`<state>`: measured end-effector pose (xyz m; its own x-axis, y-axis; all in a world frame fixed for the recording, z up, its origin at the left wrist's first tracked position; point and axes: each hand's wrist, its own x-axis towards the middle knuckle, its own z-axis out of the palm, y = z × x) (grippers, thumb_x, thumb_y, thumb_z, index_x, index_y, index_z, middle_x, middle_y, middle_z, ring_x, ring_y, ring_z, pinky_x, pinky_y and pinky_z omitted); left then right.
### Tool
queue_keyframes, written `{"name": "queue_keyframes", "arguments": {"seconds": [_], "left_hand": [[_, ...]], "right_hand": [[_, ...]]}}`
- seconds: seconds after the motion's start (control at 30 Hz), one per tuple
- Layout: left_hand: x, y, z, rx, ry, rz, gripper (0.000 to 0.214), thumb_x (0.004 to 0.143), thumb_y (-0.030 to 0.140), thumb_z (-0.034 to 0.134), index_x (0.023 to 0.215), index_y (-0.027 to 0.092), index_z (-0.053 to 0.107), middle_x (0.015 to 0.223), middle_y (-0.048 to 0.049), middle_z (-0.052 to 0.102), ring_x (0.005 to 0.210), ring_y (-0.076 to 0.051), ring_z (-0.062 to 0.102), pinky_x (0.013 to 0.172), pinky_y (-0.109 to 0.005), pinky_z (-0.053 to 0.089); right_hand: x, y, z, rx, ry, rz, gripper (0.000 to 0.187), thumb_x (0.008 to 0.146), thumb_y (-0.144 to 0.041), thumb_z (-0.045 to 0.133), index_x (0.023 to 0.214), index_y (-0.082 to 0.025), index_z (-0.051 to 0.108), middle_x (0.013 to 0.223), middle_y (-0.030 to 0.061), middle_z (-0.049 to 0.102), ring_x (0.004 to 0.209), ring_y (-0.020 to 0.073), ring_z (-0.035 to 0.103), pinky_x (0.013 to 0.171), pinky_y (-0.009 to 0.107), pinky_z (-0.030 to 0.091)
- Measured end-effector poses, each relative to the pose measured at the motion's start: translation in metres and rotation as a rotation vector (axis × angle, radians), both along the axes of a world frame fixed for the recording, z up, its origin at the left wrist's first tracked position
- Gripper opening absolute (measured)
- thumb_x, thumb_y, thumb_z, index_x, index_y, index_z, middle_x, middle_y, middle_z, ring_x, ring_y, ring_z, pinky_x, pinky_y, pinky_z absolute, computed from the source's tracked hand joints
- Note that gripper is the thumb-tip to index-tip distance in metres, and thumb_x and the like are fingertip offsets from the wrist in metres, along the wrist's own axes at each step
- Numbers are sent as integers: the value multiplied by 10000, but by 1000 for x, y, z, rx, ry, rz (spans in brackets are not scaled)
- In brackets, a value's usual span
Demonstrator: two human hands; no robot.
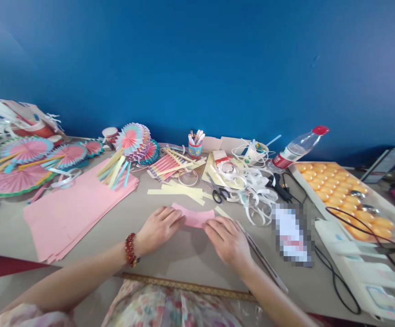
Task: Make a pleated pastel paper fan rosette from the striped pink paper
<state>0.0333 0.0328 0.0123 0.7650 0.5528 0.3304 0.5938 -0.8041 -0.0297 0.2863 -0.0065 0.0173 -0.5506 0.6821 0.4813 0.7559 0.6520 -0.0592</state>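
A small folded pink paper point(194, 217) lies on the grey table point(177, 254) straight in front of me. My left hand point(158, 229) holds its left end, fingers curled and pressed onto the sheet. My right hand point(227, 240) holds the right end the same way, fingers bent over the paper's edge. A red bead bracelet point(130, 250) circles my left wrist. Only the middle strip of the paper shows between the two hands.
A stack of pink sheets point(74, 209) lies left, with paper fans point(23, 163) behind. Yellow strips point(180, 190), scissors point(219, 193), white paper curls point(255, 200), a pen cup point(195, 146) and a bottle point(297, 147) sit beyond. A ruler point(262, 259) lies right; an orange tray point(347, 195) far right.
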Motion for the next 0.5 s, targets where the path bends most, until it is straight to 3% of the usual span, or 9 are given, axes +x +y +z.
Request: {"name": "queue_keyframes", "arguments": {"seconds": [0.17, 0.3, 0.5], "left_hand": [[-7, -9, -7, -64, 24, 15, 242, 985, 134, 419, 1153, 165, 590, 993, -86, 643, 903, -211, 593, 794, -356, 465], [-11, -15, -18, -145, 69, 18, 182, 956, 111, 463, 1037, 145, 622, 992, -96, 646, 907, -220, 583, 827, -372, 475], [-15, -11, -31, -271, -102, 95, 242, 999, 222, 412, 962, 167, 644, 945, -79, 652, 897, -205, 586, 836, -356, 497]], "right_hand": [[3, -9, -19, -108, -9, 16, 248, 968, -127, 448, 1010, -195, 682, 899, 78, 691, 862, 212, 577, 794, 356, 423], [5, -14, -31, -150, -71, 29, 236, 958, -122, 445, 1016, -165, 670, 901, 89, 681, 873, 231, 560, 794, 363, 424], [7, -7, -31, -273, -38, -26, 211, 975, -150, 447, 957, -160, 657, 908, 87, 677, 864, 221, 565, 796, 347, 437]]}}
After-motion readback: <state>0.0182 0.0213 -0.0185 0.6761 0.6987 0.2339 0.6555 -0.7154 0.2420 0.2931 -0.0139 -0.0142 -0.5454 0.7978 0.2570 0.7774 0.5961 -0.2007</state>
